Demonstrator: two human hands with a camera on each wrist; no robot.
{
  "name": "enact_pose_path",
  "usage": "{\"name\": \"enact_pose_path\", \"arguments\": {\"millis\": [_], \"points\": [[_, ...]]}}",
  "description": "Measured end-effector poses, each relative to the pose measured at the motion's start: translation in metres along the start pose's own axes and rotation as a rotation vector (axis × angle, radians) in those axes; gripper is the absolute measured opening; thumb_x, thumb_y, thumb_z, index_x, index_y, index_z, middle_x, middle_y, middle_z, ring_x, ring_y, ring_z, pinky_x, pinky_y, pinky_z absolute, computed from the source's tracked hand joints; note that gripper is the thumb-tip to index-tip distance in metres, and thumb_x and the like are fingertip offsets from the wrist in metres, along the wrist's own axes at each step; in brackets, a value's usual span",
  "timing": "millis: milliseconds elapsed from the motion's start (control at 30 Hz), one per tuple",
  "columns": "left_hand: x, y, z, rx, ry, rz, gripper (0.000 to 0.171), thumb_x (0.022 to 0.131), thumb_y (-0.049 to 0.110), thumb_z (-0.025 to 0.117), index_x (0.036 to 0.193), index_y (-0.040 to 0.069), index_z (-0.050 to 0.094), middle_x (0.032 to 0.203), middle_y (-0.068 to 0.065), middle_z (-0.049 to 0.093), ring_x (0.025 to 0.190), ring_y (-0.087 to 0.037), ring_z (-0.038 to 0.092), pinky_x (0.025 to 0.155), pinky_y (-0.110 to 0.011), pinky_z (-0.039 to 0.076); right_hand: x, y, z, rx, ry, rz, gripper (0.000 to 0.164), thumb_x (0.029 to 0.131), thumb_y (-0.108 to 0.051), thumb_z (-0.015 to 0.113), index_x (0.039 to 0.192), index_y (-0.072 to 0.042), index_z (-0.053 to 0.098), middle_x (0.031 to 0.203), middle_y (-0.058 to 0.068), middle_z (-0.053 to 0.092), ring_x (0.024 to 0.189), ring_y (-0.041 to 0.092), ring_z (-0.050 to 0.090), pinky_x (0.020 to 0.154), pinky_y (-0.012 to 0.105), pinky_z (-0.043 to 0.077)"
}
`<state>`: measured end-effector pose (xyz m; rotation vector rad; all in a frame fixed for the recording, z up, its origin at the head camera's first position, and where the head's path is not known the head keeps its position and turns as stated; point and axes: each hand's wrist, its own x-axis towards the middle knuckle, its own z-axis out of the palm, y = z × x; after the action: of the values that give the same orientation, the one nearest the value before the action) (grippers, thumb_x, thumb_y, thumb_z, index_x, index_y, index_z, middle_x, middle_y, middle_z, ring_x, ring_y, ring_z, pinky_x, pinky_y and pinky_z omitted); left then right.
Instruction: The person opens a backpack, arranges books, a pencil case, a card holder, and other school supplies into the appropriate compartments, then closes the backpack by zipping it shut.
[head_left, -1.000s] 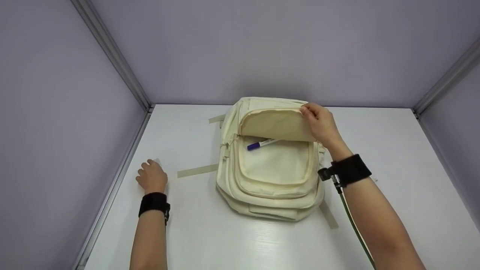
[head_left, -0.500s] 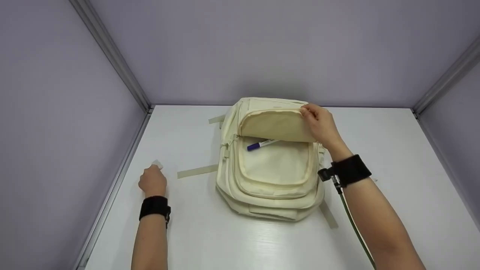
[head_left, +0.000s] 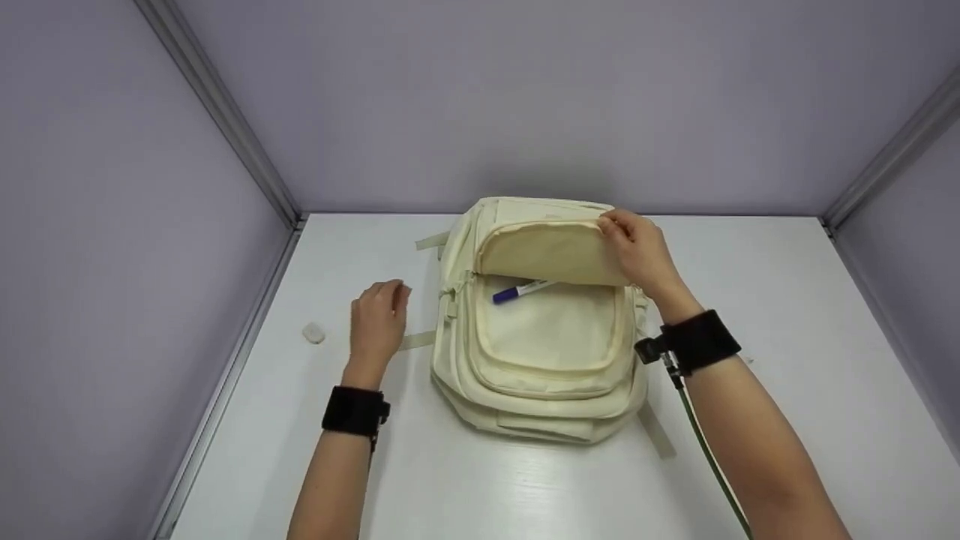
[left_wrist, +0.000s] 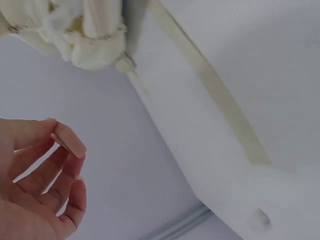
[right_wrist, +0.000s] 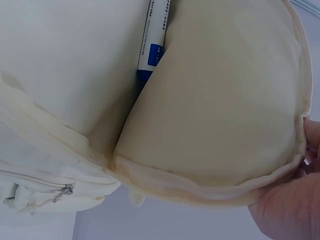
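Observation:
A cream backpack [head_left: 540,405] lies on the table, its front pocket flap [head_left: 547,251] raised. My right hand [head_left: 637,247] pinches the flap's edge at its upper right corner; in the right wrist view the thumb [right_wrist: 290,210] presses on the hem. Inside the pocket rests a white marker [head_left: 517,291] with a blue cap, partly hidden by the flap. My left hand [head_left: 379,315] is over the table just left of the backpack, fingers bent and tips close together. I cannot tell whether something is between those fingertips.
A small whitish lump [head_left: 313,333] lies on the table left of my left hand. Pale straps [head_left: 658,431] reach out from the backpack's sides. Purple-grey panels [head_left: 525,97] stand behind and at both sides. A green cable [head_left: 709,450] runs along my right forearm.
My left hand first curled its fingers at the whitish lump, then moved right and up toward the backpack, leaving the lump on the table. The right hand and flap have stayed put.

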<state>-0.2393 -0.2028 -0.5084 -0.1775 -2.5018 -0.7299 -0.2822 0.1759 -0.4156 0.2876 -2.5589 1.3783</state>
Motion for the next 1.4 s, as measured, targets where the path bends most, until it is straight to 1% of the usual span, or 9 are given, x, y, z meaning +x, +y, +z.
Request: {"name": "enact_pose_path", "arguments": {"millis": [133, 267, 400, 567, 767, 1033, 1167, 1267, 1400], "points": [[-0.001, 0.039, 0.007, -0.159, 0.027, 0.178, 0.011, 0.091, 0.007, 0.071, 0.099, -0.001, 0.071, 0.086, -0.009, 0.068, 0.077, -0.022, 0.064, 0.071, -0.041, 0.049, -0.001, 0.0, 0.002, 0.001, -0.008, 0.023, 0.034, 0.103, -0.031, 0.052, 0.108, -0.001, 0.067, 0.086, 0.008, 0.055, 0.076, 0.019, 0.045, 0.067, 0.03, 0.035], [-0.004, 0.076, 0.018, -0.239, 0.01, 0.368, 0.011, 0.087, 0.005, 0.075, 0.097, 0.001, 0.072, 0.09, -0.007, 0.068, 0.081, -0.019, 0.064, 0.076, -0.037, 0.05, 0.0, 0.0, 0.002, -0.003, 0.007, 0.01, 0.031, 0.103, -0.029, 0.053, 0.104, -0.001, 0.067, 0.082, 0.007, 0.053, 0.074, 0.019, 0.045, 0.066, 0.03, 0.035], [-0.008, 0.106, 0.033, -0.232, -0.047, 0.548, 0.007, 0.088, 0.007, 0.075, 0.093, 0.003, 0.074, 0.094, -0.007, 0.067, 0.086, -0.021, 0.065, 0.08, -0.037, 0.05, 0.0, 0.0, 0.002, -0.005, 0.021, 0.002, 0.029, 0.103, -0.027, 0.054, 0.104, -0.001, 0.067, 0.081, 0.007, 0.053, 0.074, 0.019, 0.046, 0.066, 0.03, 0.035], [-0.01, 0.128, 0.051, -0.104, -0.1, 0.667, 0.004, 0.091, 0.011, 0.071, 0.091, 0.009, 0.075, 0.092, -0.004, 0.067, 0.087, -0.02, 0.063, 0.079, -0.035, 0.048, 0.001, 0.001, 0.002, 0.006, 0.019, 0.007, 0.029, 0.103, -0.026, 0.054, 0.105, 0.0, 0.067, 0.084, 0.008, 0.056, 0.077, 0.019, 0.048, 0.068, 0.029, 0.037], [-0.011, 0.142, 0.064, 0.056, -0.109, 0.703, 0.007, 0.093, 0.015, 0.069, 0.09, 0.015, 0.074, 0.091, 0.0, 0.066, 0.089, -0.018, 0.062, 0.074, -0.034, 0.045, 0.001, 0.001, 0.002, 0.01, 0.023, -0.009, 0.029, 0.102, -0.026, 0.054, 0.105, 0.0, 0.067, 0.084, 0.008, 0.056, 0.077, 0.019, 0.048, 0.069, 0.03, 0.038], [-0.017, 0.14, 0.078, 0.21, -0.189, 0.704, 0.008, 0.092, 0.014, 0.07, 0.09, 0.017, 0.077, 0.092, 0.0, 0.068, 0.087, -0.017, 0.061, 0.072, -0.032, 0.045, 0.0, 0.001, 0.001, 0.012, 0.005, -0.003, 0.031, 0.103, -0.026, 0.053, 0.11, 0.001, 0.067, 0.091, 0.01, 0.06, 0.082, 0.019, 0.05, 0.073, 0.03, 0.039], [-0.02, 0.137, 0.076, 0.201, -0.233, 0.683, 0.012, 0.093, 0.011, 0.068, 0.091, 0.019, 0.077, 0.096, -0.001, 0.067, 0.09, -0.019, 0.061, 0.076, -0.035, 0.048, 0.0, 0.001, 0.0, 0.008, 0.003, -0.001, 0.03, 0.103, -0.025, 0.053, 0.11, 0.001, 0.067, 0.093, 0.011, 0.061, 0.083, 0.019, 0.05, 0.075, 0.03, 0.039], [-0.014, 0.131, 0.066, 0.135, -0.206, 0.651, 0.007, 0.092, 0.011, 0.07, 0.092, 0.016, 0.075, 0.101, -0.005, 0.065, 0.094, -0.022, 0.062, 0.078, -0.039, 0.049, -0.001, 0.001, 0.0, 0.008, 0.01, -0.006, 0.03, 0.103, -0.024, 0.053, 0.11, 0.001, 0.067, 0.093, 0.011, 0.061, 0.084, 0.019, 0.05, 0.075, 0.03, 0.039], [0.0, 0.109, 0.045, 0.084, -0.07, 0.558, 0.007, 0.087, 0.007, 0.071, 0.094, 0.007, 0.074, 0.1, -0.009, 0.065, 0.089, -0.025, 0.063, 0.075, -0.041, 0.049, -0.001, 0.001, 0.0, 0.01, 0.017, -0.007, 0.03, 0.103, -0.025, 0.054, 0.109, 0.001, 0.067, 0.093, 0.01, 0.06, 0.084, 0.019, 0.051, 0.075, 0.03, 0.039]]}}
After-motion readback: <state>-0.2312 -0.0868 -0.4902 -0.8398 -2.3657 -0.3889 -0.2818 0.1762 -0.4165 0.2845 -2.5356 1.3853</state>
